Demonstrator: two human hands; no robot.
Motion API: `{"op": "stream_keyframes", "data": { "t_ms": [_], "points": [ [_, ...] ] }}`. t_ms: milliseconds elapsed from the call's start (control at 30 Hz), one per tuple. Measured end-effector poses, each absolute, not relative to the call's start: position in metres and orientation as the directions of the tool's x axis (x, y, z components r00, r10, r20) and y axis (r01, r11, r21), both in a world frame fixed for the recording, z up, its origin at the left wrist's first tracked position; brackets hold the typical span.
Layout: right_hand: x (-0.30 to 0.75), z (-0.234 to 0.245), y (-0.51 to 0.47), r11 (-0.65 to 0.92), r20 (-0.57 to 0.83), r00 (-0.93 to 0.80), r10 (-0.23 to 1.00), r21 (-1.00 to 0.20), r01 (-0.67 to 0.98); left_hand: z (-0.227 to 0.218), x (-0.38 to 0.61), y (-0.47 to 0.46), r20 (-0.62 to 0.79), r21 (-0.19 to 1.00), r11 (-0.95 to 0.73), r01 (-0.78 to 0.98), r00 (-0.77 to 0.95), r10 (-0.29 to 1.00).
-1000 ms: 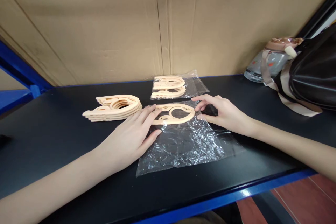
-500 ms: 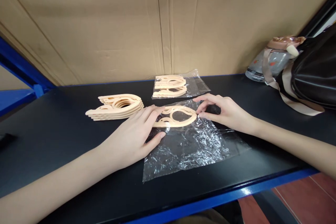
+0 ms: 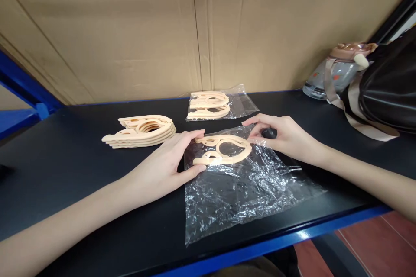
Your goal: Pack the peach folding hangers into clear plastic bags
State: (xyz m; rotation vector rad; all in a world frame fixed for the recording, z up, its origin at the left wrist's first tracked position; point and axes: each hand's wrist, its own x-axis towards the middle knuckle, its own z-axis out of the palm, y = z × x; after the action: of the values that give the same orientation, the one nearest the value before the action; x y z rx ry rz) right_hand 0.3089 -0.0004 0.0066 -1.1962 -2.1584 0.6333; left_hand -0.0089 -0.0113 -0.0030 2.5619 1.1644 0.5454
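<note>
At the far end of the clear bag (image 3: 240, 190), where the film lay crumpled on the black bench (image 3: 81, 173), we found the peach hanger (image 3: 238, 157) lying flat. We could not tell for certain whether it sat inside the film or on top of it. The left hand (image 3: 162, 169) had its fingers (image 3: 191, 135) spread wide, with thumb and forefinger bracketing the hanger's open end at the bag's left edge. We judged that this grip kept the piece from sliding. The right hand (image 3: 286, 138) came in from the bag's right side, its fingers drawn together and pinching the film just beside the hanger's rounded end. That hold seemed to keep the thin plastic taut and steady.

Left of the bag, a stack of loose hangers (image 3: 143, 132) lay within the left hand's reach. Beyond the bag, against the cardboard wall (image 3: 130, 30), a filled packet of hangers (image 3: 208, 106) lay set apart. Well to the right of the bag stood a water bottle (image 3: 334, 73), with a black handbag (image 3: 390, 91) touching it.
</note>
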Motion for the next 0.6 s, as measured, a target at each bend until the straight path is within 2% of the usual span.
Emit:
{"op": "stream_keyframes", "data": {
  "t_ms": [167, 333, 600],
  "points": [
    [0.3126, 0.0078, -0.0010, 0.437, 0.212, -0.421, 0.882, -0.703, 0.561, -0.0060, -0.0086, -0.0075, 0.246, 0.425, -0.643, 0.637, 0.602, 0.760],
    [0.3147, 0.0076, 0.0025, 0.493, 0.178, -0.548, 0.818, -0.708, 0.506, -0.0059, -0.0082, -0.0075, 0.255, 0.428, -0.640, 0.638, 0.594, 0.763],
    [0.3094, -0.0007, 0.0043, 0.523, 0.235, -0.528, 0.816, -0.688, 0.503, -0.0062, -0.0094, -0.0045, 0.247, 0.465, -0.641, 0.611, 0.605, 0.757]
  ]
}}
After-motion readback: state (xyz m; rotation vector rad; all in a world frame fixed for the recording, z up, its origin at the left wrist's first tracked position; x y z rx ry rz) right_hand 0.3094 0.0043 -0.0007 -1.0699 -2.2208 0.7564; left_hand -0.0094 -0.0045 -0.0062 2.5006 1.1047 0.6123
